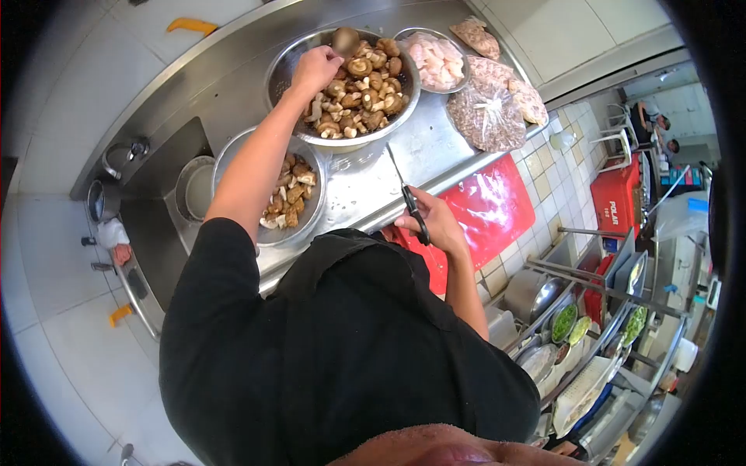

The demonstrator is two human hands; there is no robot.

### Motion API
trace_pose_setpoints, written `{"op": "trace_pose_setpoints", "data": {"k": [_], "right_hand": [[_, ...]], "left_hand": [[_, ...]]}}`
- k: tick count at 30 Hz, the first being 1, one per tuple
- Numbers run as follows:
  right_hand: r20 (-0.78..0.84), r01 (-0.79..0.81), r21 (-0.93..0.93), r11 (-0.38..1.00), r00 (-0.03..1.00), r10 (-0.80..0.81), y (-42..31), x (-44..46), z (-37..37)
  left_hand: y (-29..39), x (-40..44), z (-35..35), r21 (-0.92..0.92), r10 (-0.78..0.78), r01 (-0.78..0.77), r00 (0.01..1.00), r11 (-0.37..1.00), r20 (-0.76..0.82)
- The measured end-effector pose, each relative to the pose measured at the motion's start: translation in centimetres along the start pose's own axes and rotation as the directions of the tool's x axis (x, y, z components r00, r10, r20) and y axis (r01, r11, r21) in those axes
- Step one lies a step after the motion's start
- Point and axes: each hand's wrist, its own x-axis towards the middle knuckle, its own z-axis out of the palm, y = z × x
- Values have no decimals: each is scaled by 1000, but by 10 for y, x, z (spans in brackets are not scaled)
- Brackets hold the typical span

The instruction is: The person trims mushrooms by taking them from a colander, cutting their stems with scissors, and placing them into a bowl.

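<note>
My left hand (317, 70) is at the left part of a large metal bowl (273, 87) full of brown mushrooms (365, 97). Its fingers are pinched at a blurred mushroom (345, 41) near the bowl's far rim. Black-handled scissors (412, 208) are held in my right hand (439, 225), blades pointing away from me over the steel counter (353, 186). Below my left forearm, a second metal bowl (317, 221) contains cut mushroom pieces (294, 190); the forearm hides part of it.
Pale meat pieces (435, 60) fill a bowl beside the mushrooms. Plastic bags of food (488, 116) lie at the counter's right end. A sink (159, 233) is on the left, a red sheet (493, 206) at the front edge, and a metal rack (598, 287) to the right.
</note>
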Motion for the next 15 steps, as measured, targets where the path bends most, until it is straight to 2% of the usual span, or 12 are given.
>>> {"op": "trace_pose_setpoints", "data": {"k": [1,2,3,5,7,9,10,11,14,15], "right_hand": [[-45,12,19,1000,999,-11,-1,-1,-3],[-87,24,38,999,996,-21,-1,0,-5],[-126,36,54,998,992,-29,-2,0,-7],[-235,107,-153,982,962,-142,-13,4,-9],[-296,162,-372,914,912,-282,-22,14,-11],[-296,195,-587,786,852,-432,-32,30,-16],[-304,142,-625,768,861,-407,-47,32,-14],[-281,164,-661,732,851,-444,-53,38,-13],[-201,224,-742,632,825,-529,-61,55,-11],[-187,234,-743,627,827,-530,-62,57,-9]], "left_hand": [[4,11,3,7,-43,43,998,999,47],[-4,26,19,99,-93,86,993,991,69],[-18,39,39,-48,-128,133,988,990,91],[-18,34,55,-165,-153,148,988,975,-18],[-3,17,48,-356,-203,195,979,914,14],[20,-8,32,-481,-212,221,975,849,74],[23,-17,26,-592,-182,225,974,774,132],[24,-27,20,-690,-145,234,972,685,186],[33,-64,6,-779,-98,289,954,556,284],[34,-76,3,-780,-59,240,966,579,253]]}}
